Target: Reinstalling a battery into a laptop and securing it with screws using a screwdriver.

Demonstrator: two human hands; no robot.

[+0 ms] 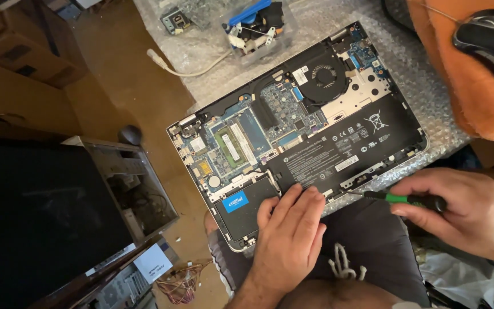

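Black and flat, the battery pack (344, 150) is filling the near half of the opened laptop (298, 126), which is lying bottom-up on bubble wrap (338, 23) with its near edge over my lap. I am pressing my left hand (287, 234) flat on the laptop's near edge, fingers (293, 206) held close together, their tips touching the battery's near-left corner just beside the black solid-state drive with a blue label (241, 209). My right hand (467, 212) is pinching a green-and-black screwdriver (398, 198), fingers curled around the handle, its tip resting at the laptop's near edge right of my left hand. Inside the laptop, the cooling fan (323, 75) is sitting at the far right corner and the green memory stick (228, 146) left of the battery. Beyond the laptop, a clear box of small parts (257, 26) is standing on the wrap. Right of the laptop, a black computer mouse (487, 37) is resting on orange cloth (475, 97). Left of the laptop, an open desktop computer case (127, 183) is standing on the floor.
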